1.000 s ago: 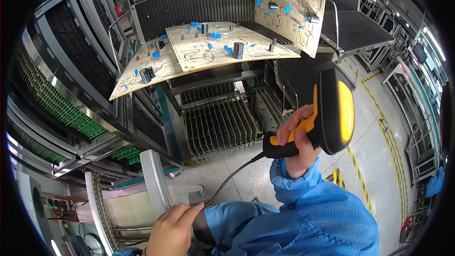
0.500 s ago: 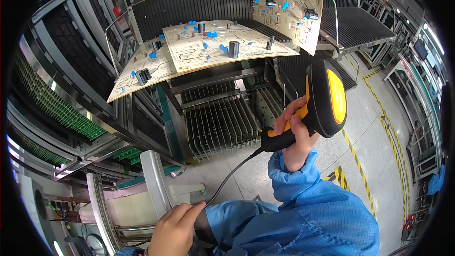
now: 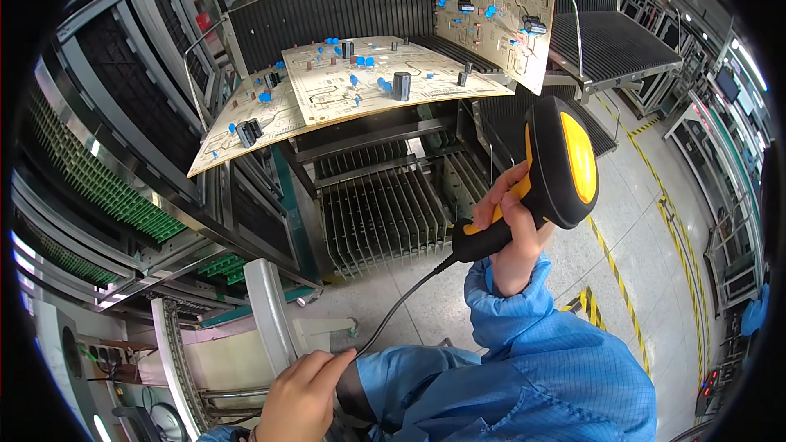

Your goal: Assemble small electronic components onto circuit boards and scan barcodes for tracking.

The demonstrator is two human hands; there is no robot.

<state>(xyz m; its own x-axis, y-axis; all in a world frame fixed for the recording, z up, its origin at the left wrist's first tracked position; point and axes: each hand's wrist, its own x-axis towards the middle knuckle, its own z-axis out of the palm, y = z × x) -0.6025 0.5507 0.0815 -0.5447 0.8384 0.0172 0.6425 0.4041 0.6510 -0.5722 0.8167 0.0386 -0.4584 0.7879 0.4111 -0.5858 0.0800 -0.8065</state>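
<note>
My right hand (image 3: 514,225) is wrapped round the handle of a black and yellow handheld barcode scanner (image 3: 563,165), its head raised to the right of the circuit boards. From the handle's lower end a black cable (image 3: 399,304) curves down to my left hand (image 3: 301,393), whose fingers are closed on it. Two cream circuit boards lie overlapping, the upper circuit board (image 3: 372,86) partly covering the lower circuit board (image 3: 233,135). Another circuit board (image 3: 495,16) stands upright behind the scanner. Blue and black components dot all three.
A black ribbed rack (image 3: 344,12) stands behind the boards. Below them is a slotted rack (image 3: 381,217). Metal frames with green slotted strips (image 3: 123,196) line the left. Another ribbed rack (image 3: 622,37) stands at far right, above a floor with yellow-black tape (image 3: 618,278).
The scanner's head has tipped slightly upward in my right hand. My left hand stays in place on the cable, and the boards lie as before.
</note>
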